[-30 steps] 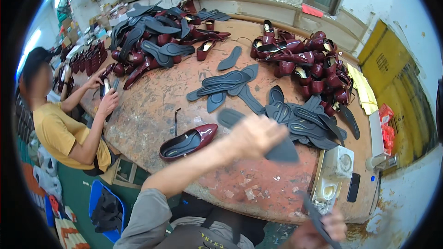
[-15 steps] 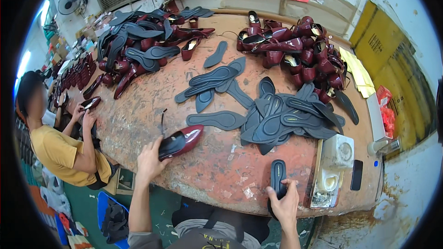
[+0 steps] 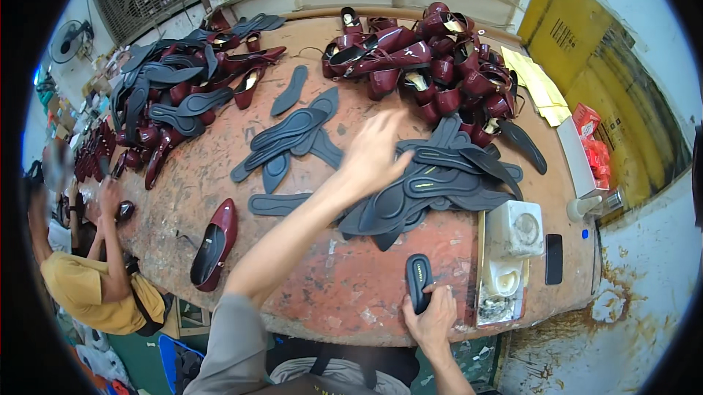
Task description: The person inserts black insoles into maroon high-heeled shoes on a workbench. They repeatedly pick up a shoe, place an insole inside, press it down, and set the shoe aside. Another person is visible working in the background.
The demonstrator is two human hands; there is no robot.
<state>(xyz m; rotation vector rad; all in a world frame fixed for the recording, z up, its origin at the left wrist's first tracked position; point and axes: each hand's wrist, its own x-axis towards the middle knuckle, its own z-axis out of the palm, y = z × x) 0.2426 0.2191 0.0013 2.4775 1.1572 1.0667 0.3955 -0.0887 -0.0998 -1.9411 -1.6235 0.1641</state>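
My left hand (image 3: 375, 155) reaches out over the worn table (image 3: 344, 289), fingers spread and blurred, just above the left edge of a heap of dark grey insoles (image 3: 439, 183). It holds nothing. My right hand (image 3: 432, 316) is at the table's near edge, holding a dark insole (image 3: 419, 279) upright against the tabletop. A dark red pointed shoe (image 3: 214, 243) lies alone on the table to the left of my left arm.
A pile of dark red shoes (image 3: 432, 58) lies at the far right, another with insoles (image 3: 176, 95) at far left. A white glue pot tray (image 3: 509, 259) and black phone (image 3: 554, 258) sit at right. A person in yellow (image 3: 95, 278) works at the left edge.
My left hand has left the red shoe and swung up and right to the insole heap. My right hand stays at the table edge with its insole.
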